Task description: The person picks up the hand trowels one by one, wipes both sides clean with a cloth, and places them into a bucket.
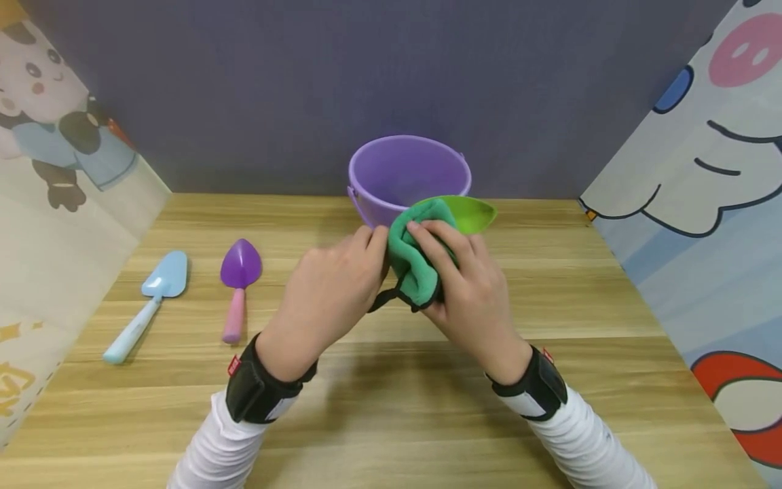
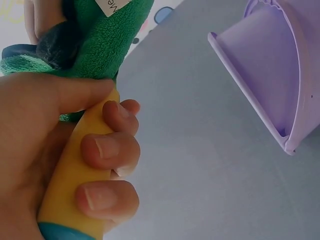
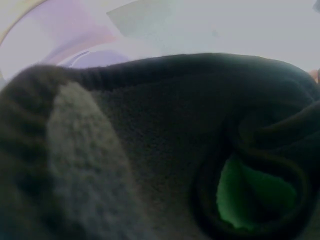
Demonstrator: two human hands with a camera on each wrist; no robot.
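Note:
My left hand (image 1: 330, 288) grips the yellow handle (image 2: 82, 165) of a toy shovel, fingers curled round it in the left wrist view; its teal end shows at the bottom. The shovel's lime-green blade (image 1: 475, 214) sticks out to the right past a green towelling cloth (image 1: 415, 265) with dark edging. My right hand (image 1: 475, 288) holds this cloth bunched against the shovel, which hides part of the blade and its neck. Dark folds of the cloth (image 3: 160, 130) fill most of the right wrist view. Both hands are above the table, close together.
A purple bucket (image 1: 406, 170) stands just beyond the hands, at the back wall. On the left of the wooden table (image 1: 342, 435) lie a light-blue toy shovel (image 1: 165, 273) and a purple one with a pink handle (image 1: 241, 265). Cartoon-printed panels flank both sides.

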